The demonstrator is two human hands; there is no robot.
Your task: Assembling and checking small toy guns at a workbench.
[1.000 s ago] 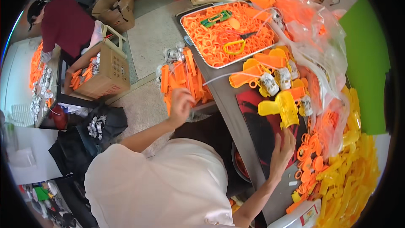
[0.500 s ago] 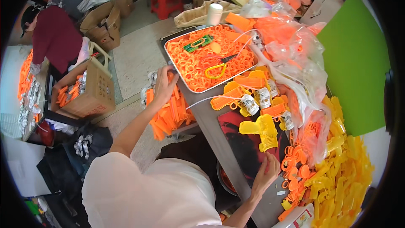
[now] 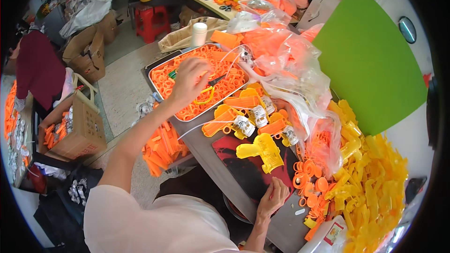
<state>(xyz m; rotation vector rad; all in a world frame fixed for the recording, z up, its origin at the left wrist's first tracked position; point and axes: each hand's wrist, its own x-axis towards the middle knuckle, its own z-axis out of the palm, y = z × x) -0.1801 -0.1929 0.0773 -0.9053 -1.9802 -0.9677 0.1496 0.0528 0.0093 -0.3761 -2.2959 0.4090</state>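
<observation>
My left hand (image 3: 190, 78) reaches over a metal tray (image 3: 157, 68) filled with orange plastic rings. Its fingers curl down among the rings, so what they hold is hidden. My right hand (image 3: 272, 197) rests on the dark red mat (image 3: 243, 171) at the table's near edge, fingers spread and holding nothing. Just beyond it lies a yellow toy gun shell (image 3: 262, 151). Orange gun shells with small white motor units (image 3: 243, 124) sit between the tray and the yellow shell.
Clear bags of orange parts (image 3: 286, 61) and a green board (image 3: 370, 75) stand at right, above a heap of yellow parts (image 3: 375, 192). Orange strips (image 3: 161, 147) hang beside the table. A cardboard box (image 3: 70, 129), a red stool (image 3: 152, 18) and two seated people are around.
My left hand has risen from the orange strips beside the table and gone into the tray of rings. My right hand stays on the mat. The view has tilted upward.
</observation>
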